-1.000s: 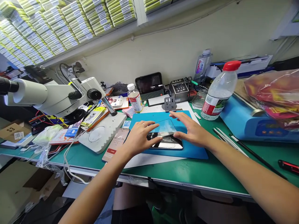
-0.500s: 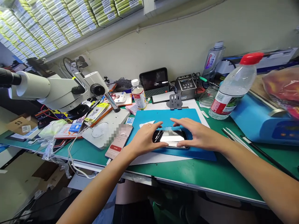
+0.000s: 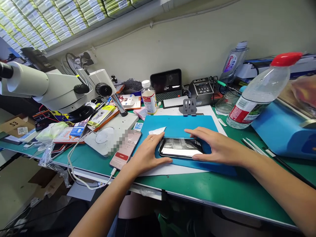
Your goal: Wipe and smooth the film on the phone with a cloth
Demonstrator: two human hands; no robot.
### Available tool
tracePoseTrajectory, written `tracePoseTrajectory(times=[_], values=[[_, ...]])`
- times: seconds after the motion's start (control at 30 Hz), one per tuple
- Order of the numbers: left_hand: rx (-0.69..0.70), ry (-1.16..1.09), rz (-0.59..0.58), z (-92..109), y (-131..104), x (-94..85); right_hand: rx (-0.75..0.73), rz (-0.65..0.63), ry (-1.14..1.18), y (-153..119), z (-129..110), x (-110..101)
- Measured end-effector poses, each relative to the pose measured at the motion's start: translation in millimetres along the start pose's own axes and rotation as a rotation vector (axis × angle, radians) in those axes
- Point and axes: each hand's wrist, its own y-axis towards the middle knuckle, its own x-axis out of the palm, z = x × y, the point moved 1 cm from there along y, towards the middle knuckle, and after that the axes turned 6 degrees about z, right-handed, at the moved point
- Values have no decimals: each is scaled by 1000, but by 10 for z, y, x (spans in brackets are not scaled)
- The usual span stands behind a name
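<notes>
Left hand, open and curved, now has its thumb off the near edge of the glossy, round-cornered phone — flat on the matte blue mat — while right hand, also open, thumbs its right corner.

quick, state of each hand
Left hand: open, at the dark phone's left end.
Right hand: open, around the dark phone; firm contact cannot be told.

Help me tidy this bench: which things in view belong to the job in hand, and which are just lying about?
In use, by the look of it:
dark-framed phone, between the left hand and right hand
blue mat under it

Probably just lying about:
microscope
red-capped bottle
phone showing a timer
small bottle behind the mat
</notes>
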Motion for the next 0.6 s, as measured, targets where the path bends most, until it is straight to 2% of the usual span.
tracePoseTrajectory(times=[0.17, 0.3, 0.6], values=[[3, -25, 27, -45, -3, 15, 21, -31, 10, -3, 8, -9], [22, 43, 41, -65, -8, -1, 32, -41, 4, -13, 4, -44], [-55, 196, 83, -59, -36, 31, 30, -27, 31, -17, 28, -38]])
